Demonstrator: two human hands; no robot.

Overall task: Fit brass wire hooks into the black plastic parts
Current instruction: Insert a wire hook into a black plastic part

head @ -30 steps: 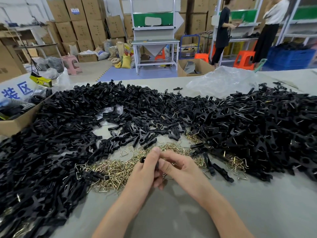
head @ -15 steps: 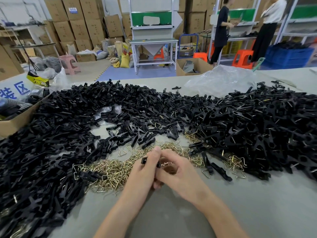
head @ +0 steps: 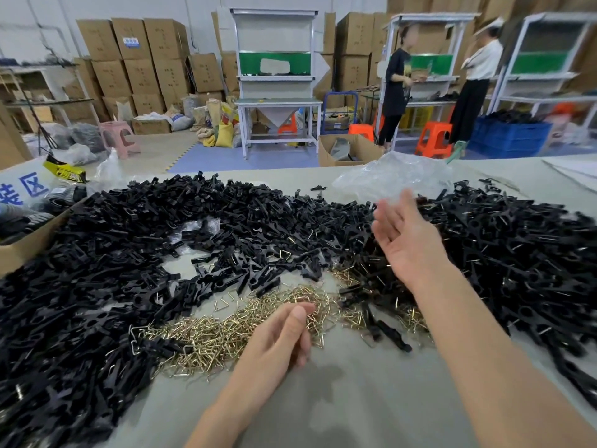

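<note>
A wide heap of black plastic parts [head: 135, 247] covers the grey table from far left to far right. A smaller pile of brass wire hooks [head: 223, 331] lies in front of it, near the middle. My left hand [head: 277, 337] rests low over the right end of the hook pile, fingers loosely curled, with nothing visible in it. My right hand [head: 403, 234] is raised over the right side of the black heap, palm up, fingers spread and empty. The part on the right holds black parts with wire fitted [head: 517, 260].
A cardboard box [head: 29, 247] stands at the table's left edge. A crumpled clear plastic bag [head: 391, 176] lies at the back. Bare grey table [head: 355, 399] lies in front of me. Two people stand at white workbenches [head: 277, 101] beyond, among stacked cartons.
Both hands were together pinching a black part over the hooks. Now they are apart: my right hand has swung up and right over the heap, open, and the part is gone from my fingers.
</note>
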